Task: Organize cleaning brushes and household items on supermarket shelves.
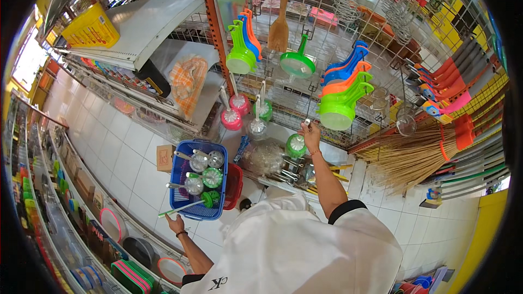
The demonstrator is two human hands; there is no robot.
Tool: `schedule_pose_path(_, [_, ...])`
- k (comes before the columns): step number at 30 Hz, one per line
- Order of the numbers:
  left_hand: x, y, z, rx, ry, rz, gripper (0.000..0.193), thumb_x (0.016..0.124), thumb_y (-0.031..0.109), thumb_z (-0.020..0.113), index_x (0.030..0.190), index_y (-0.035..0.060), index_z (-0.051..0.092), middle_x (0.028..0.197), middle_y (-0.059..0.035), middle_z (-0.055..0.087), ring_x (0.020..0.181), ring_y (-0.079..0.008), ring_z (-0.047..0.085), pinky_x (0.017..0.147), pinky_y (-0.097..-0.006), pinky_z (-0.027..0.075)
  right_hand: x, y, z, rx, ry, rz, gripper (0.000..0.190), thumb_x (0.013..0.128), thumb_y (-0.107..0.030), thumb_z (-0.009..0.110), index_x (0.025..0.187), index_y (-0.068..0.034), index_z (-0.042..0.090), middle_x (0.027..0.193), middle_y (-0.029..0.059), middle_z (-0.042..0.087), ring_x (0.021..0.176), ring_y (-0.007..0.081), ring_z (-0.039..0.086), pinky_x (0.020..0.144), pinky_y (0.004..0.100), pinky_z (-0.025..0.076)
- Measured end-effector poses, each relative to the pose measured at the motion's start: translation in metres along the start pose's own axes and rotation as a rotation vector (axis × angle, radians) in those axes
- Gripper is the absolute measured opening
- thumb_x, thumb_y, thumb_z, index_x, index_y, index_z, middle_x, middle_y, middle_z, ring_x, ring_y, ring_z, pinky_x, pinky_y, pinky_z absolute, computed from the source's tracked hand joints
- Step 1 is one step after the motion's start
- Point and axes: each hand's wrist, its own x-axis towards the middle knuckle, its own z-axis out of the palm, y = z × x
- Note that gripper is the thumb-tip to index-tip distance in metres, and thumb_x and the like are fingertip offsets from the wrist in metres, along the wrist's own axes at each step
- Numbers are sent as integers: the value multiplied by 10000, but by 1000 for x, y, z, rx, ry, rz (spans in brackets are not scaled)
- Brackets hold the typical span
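My right hand grips the white handle of a toilet brush whose round green-and-clear holder is at the shelf. On the left, my left hand has its fingers on the handle of a green toilet brush. That brush's bristle head is over a blue plastic basket. Inside the basket are several toilet brushes in round holders, most of them clear and one green. Pink toilet brush holders and a clear one stand at the back of the shelf.
Plastic-handled strainers hang on the wire grid above my right hand. Stick brooms are at the right. A red basket sits beside the blue one, near a cardboard box. Stocked shelving runs along the left.
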Motion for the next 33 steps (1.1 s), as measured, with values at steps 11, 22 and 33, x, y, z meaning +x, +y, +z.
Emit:
schedule_pose_path(11, [-66, 81, 10, -59, -15, -189, 885, 720, 231, 676, 1478, 103, 237, 1128, -349, 574, 1025, -456, 588, 874, -455, 474, 23, 17, 1, 12, -60, 31, 217, 914, -168, 611, 1010, 26, 603, 837, 89, 631, 676, 163, 650, 612, 289, 554])
schedule_pose_path(22, [-127, 131, 57, -94, 153, -244, 680, 776, 197, 646, 1370, -13, 389, 1097, -330, 546, 1038, -465, 523, 939, -490, 400, 61, 55, -5, 9, -73, 120, 203, 931, -167, 582, 1051, -6, 553, 910, 89, 609, 699, 183, 637, 600, 296, 562])
schedule_pose_path(33, [-178, 111, 104, -299, -4, -193, 285, 769, 171, 634, 986, -11, 656, 930, -196, 672, 871, -328, 630, 808, -399, 476, 124, 93, -16, -8, -80, -91, 247, 966, -282, 520, 977, -35, 527, 851, 53, 598, 601, 164, 581, 535, 280, 504])
